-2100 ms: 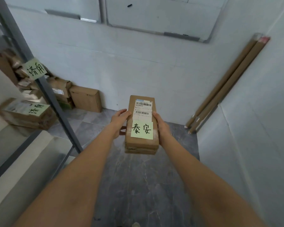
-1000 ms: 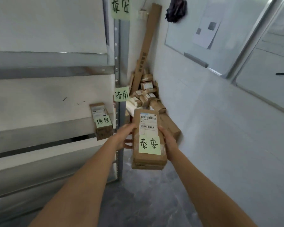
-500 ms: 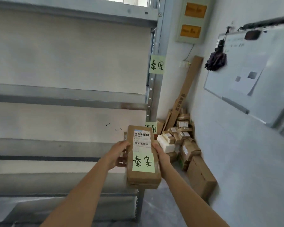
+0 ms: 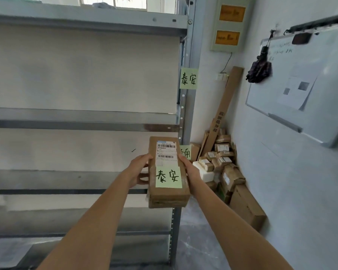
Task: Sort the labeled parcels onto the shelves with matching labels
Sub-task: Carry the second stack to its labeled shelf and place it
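I hold a brown cardboard parcel [image 4: 168,193] flat in front of me, with a white barcode label and a green note reading 泰安 on top. My left hand [image 4: 139,172] grips its left side and my right hand [image 4: 189,168] its right side. A grey metal shelf rack [image 4: 82,119] fills the left. On its right upright sticks a green note 泰安 [image 4: 188,78] at the upper shelf level. A second green note [image 4: 186,152] lower on the upright is partly hidden by the parcel.
A heap of cardboard parcels [image 4: 222,164] lies on the floor in the corner to the right of the rack, with a long carton [image 4: 221,112] leaning on the wall. A whiteboard [image 4: 300,84] hangs on the right wall, an electrical box [image 4: 229,24] above.
My view has swung from the floor and right wall round to the rack and tilted up. The parcel stays in both hands; the 泰安 shelf note has come into the upper middle.
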The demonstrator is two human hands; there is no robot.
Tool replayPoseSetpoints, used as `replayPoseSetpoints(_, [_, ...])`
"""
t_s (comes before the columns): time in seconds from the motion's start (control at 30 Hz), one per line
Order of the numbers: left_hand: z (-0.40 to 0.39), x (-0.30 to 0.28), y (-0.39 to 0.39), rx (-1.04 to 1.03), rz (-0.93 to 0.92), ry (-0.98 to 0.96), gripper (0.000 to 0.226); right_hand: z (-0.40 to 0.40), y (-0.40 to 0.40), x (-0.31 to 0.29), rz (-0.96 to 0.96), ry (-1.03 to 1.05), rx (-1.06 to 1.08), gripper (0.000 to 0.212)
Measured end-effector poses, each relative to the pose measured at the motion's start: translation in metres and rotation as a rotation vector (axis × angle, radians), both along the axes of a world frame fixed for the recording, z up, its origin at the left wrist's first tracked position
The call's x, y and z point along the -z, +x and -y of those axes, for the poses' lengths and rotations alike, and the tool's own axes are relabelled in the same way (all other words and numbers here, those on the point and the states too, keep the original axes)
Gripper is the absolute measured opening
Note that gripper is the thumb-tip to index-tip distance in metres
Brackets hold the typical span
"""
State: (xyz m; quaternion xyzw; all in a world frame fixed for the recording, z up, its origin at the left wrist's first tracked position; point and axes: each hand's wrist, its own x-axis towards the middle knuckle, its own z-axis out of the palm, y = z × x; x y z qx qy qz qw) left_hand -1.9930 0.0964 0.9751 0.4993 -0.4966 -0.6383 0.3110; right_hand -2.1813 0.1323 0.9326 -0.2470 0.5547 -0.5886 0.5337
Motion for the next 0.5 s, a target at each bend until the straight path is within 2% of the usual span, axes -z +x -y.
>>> replayPoseSetpoints(0.07, [0.000,-0.002,-0.002,0.000,0.002,-0.011,0.034,-0.001,-0.003,-0.003,-0.006,0.005,-0.026,0.092])
replayPoseSetpoints(0.2, [0.001,-0.009,-0.004,-0.036,-0.012,-0.055,0.031,-0.004,-0.002,-0.017,0.001,-0.016,-0.099,0.062])
replayPoseSetpoints(0.33, [0.010,-0.018,-0.005,-0.155,-0.079,-0.119,0.036,0.009,0.000,-0.036,-0.089,-0.070,-0.085,0.065])
replayPoseSetpoints(0.5, [0.025,-0.033,-0.004,-0.283,-0.175,-0.186,0.038,0.028,-0.006,-0.065,-0.118,-0.141,-0.176,0.043])
